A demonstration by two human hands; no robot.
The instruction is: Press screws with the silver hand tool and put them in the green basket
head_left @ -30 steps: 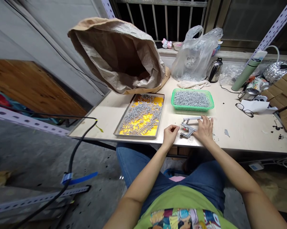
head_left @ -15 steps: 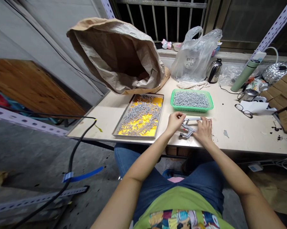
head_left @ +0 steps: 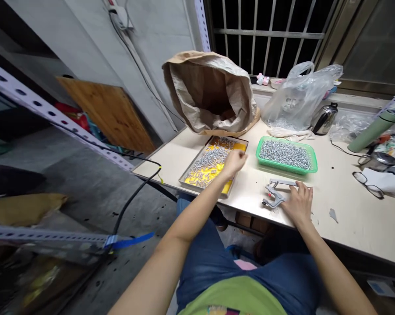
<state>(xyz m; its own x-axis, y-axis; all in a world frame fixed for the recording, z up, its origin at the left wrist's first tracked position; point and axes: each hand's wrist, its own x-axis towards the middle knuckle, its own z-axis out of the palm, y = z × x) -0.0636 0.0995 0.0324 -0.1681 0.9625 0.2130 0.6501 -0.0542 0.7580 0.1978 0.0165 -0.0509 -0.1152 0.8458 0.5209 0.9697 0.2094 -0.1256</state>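
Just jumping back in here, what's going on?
The person's right hand holds a sprung metal hand tool at the table. The left hand is over the right side of a shallow tray of small metal pieces; whether it holds one isn't clear. A green basket of similar pieces stands beyond the tool.

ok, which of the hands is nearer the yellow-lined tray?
Left. The left hand is over the right edge of the yellow-lined tray; the right hand is well to the tray's right, on the metal hand tool.
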